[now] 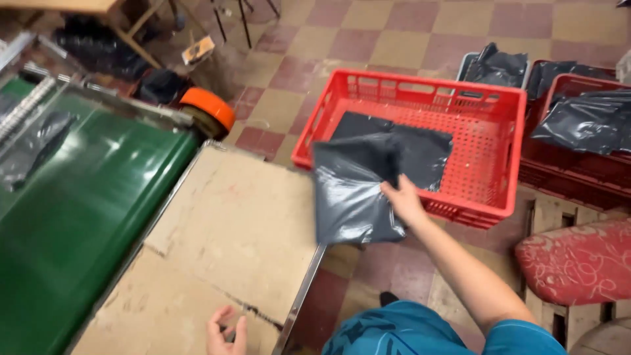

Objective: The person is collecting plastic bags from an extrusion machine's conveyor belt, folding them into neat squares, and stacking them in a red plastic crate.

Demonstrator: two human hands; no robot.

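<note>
1. Right hand (404,202) grips a dark grey plastic mailer bag (351,194) by its right edge, fingers closed on it; the bag hangs in the air at the near-left corner of the red crate (499,141), just past the tabletop's edge.
2. Left hand (227,332) rests low on the cardboard-covered tabletop (236,230), fingers loosely curled, holding nothing; only part of it is in view.
3. More dark bags (420,151) lie flat on the red crate's floor, behind the held one.
4. Further crates (578,118) to the right also hold dark bags.
5. Green conveyor belt (72,223) runs along the tabletop's left side, with an orange wheel (210,108) at its far end.
6. Red cushioned stool (578,260) stands to the right, near the person's arm.
7. Step in hand, as I judge it: moving a single bag between crate and tabletop; which way cannot be told from one frame.
8. Next move calls for a firm pinch, since the film looks slippery and floppy, and for clearing the crate's rim and the tabletop's metal edge without snagging.
</note>
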